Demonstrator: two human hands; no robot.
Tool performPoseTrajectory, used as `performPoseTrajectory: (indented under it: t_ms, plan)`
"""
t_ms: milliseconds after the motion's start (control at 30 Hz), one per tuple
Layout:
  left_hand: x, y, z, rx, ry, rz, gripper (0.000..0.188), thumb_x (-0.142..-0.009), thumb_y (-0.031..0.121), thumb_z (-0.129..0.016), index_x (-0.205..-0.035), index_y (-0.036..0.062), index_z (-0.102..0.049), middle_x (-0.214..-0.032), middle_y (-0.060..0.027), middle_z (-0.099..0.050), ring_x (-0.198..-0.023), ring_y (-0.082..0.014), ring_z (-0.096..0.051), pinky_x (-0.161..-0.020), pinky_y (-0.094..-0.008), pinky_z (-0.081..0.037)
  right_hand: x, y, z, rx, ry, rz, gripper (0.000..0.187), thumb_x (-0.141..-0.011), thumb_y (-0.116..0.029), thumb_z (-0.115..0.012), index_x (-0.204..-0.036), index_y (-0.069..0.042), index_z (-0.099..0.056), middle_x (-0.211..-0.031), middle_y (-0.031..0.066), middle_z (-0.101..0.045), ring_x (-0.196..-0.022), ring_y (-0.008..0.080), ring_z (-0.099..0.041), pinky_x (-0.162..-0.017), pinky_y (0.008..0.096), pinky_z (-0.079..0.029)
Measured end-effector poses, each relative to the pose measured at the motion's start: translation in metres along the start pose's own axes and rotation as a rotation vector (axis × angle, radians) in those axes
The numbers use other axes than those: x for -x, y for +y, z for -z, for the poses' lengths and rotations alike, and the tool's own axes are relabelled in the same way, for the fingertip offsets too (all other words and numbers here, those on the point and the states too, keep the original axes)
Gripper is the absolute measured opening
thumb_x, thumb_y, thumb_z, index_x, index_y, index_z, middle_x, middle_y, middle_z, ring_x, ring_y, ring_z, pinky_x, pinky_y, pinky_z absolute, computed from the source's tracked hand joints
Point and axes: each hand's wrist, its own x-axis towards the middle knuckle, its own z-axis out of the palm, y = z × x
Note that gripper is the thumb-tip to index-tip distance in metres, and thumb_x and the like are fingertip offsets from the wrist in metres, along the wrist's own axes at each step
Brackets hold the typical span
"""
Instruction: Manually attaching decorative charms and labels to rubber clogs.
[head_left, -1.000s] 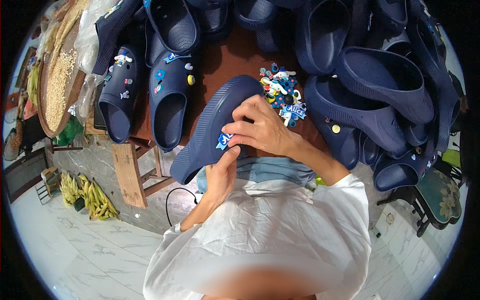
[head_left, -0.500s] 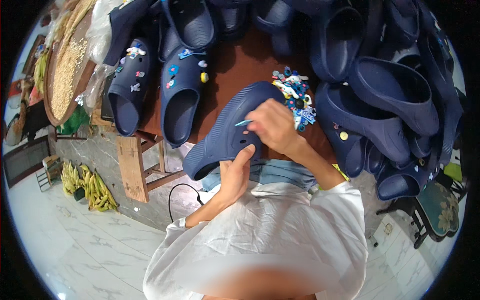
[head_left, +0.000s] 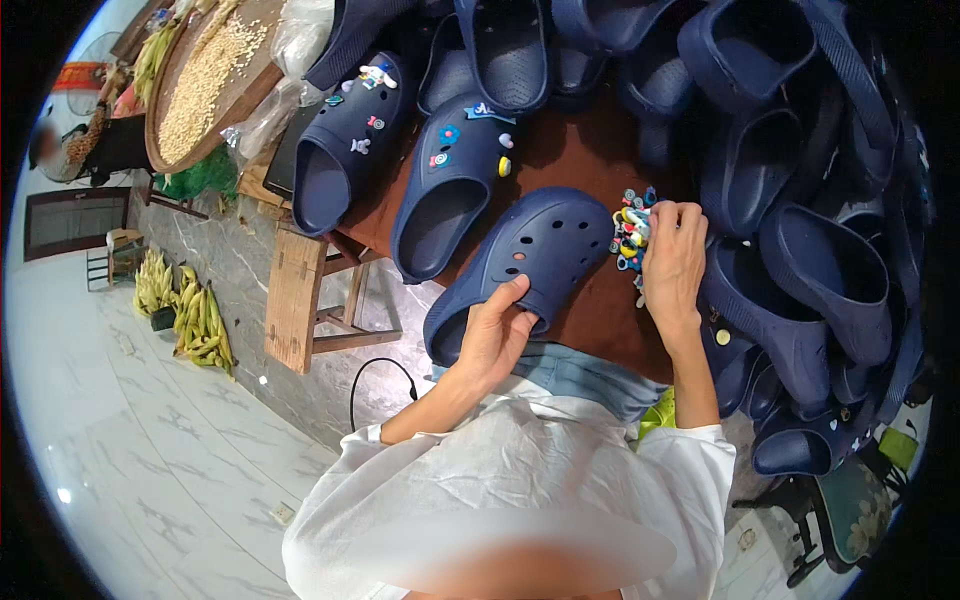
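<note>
My left hand (head_left: 492,335) grips a navy foam clog (head_left: 560,235) by its opening, thumb on top and fingers tucked underneath. The clog's toe points away to the upper right, and its vent holes carry no charms. To its right lies a small pile of colourful shoe charms (head_left: 630,250) on the brown tabletop (head_left: 605,335). My right hand (head_left: 675,255) reaches down onto that pile with bent, closed fingers. Its fingertips are partly hidden, so what they pinch does not show. Two clogs with charms in their holes, a far-left clog (head_left: 352,125) and a nearer clog (head_left: 430,185), stand left of mine.
Many navy clogs (head_left: 765,285) are heaped along the right and far sides. At left stand a wooden stool (head_left: 293,310) and a round tray (head_left: 250,105) of pale kernels. Bananas (head_left: 205,325) sit on the floor. A cushioned chair (head_left: 850,510) is at lower right.
My right hand has left the clog, where it held a light-blue piece, and moved right to the charm pile. That piece no longer shows. My left hand still holds the clog.
</note>
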Motion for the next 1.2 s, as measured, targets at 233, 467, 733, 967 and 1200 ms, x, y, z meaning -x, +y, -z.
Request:
performPoseTrajectory:
  t_ms: [233,467,733,967,1200]
  plan:
    - [-0.005,0.005,-0.008,0.052,-0.016,-0.022,0.036,-0.09,0.011,-0.062,-0.124,0.0026,-0.052,-0.125,-0.0113,-0.057,-0.116,-0.0256,-0.056,-0.102,-0.0437,-0.044,0.003,0.0,0.001,0.1,0.004,0.051,0.027,-0.088,0.0,-0.056,-0.115,0.001,-0.053,-0.115,0.0202,-0.05,-0.109,0.0372,-0.05,-0.092,0.0452,-0.043]
    - [-0.029,0.011,-0.008,0.262,-0.091,0.008,0.033,-0.088,0.009,-0.057,-0.12,-0.0006,-0.052,-0.123,-0.0137,-0.058,-0.116,-0.0274,-0.056,-0.104,-0.0428,-0.043,0.042,-0.039,0.013,-0.466,-0.11,0.091,0.042,-0.088,-0.017,-0.065,-0.125,-0.001,-0.051,-0.124,0.0215,-0.049,-0.116,0.0398,-0.048,-0.1,0.0463,-0.039]
    - [-0.019,0.03,0.008,-0.004,-0.298,-0.029,0.026,-0.093,0.01,-0.055,-0.114,-0.0053,-0.056,-0.117,-0.0107,-0.06,-0.117,-0.0217,-0.054,-0.103,-0.0348,-0.043,0.066,-0.075,-0.008,-0.541,-0.149,0.1,0.067,-0.086,-0.023,-0.069,-0.137,0.007,-0.038,-0.134,0.0274,-0.038,-0.128,0.0441,-0.038,-0.107,0.0497,-0.033]
    - [-0.013,0.09,0.008,-1.404,0.092,-0.9,0.028,-0.084,0.012,-0.068,-0.111,0.0031,-0.063,-0.105,-0.0078,-0.064,-0.098,-0.0154,-0.06,-0.082,-0.0282,-0.048,0.082,-0.085,-0.012,-0.555,-0.18,0.047,0.074,-0.085,-0.024,-0.07,-0.14,0.008,-0.032,-0.139,0.0296,-0.031,-0.131,0.0461,-0.033,-0.108,0.0506,-0.03]
    - [-0.065,0.114,0.015,-1.636,0.321,-1.311,0.055,-0.075,0.003,-0.066,-0.129,0.0078,-0.057,-0.118,-0.0149,-0.058,-0.113,-0.0341,-0.054,-0.1,-0.0406,-0.042,0.092,-0.108,-0.023,-0.595,-0.161,-0.075,0.092,-0.083,-0.03,-0.073,-0.146,0.007,-0.018,-0.144,0.0347,-0.019,-0.132,0.0498,-0.028,-0.11,0.0521,-0.026]
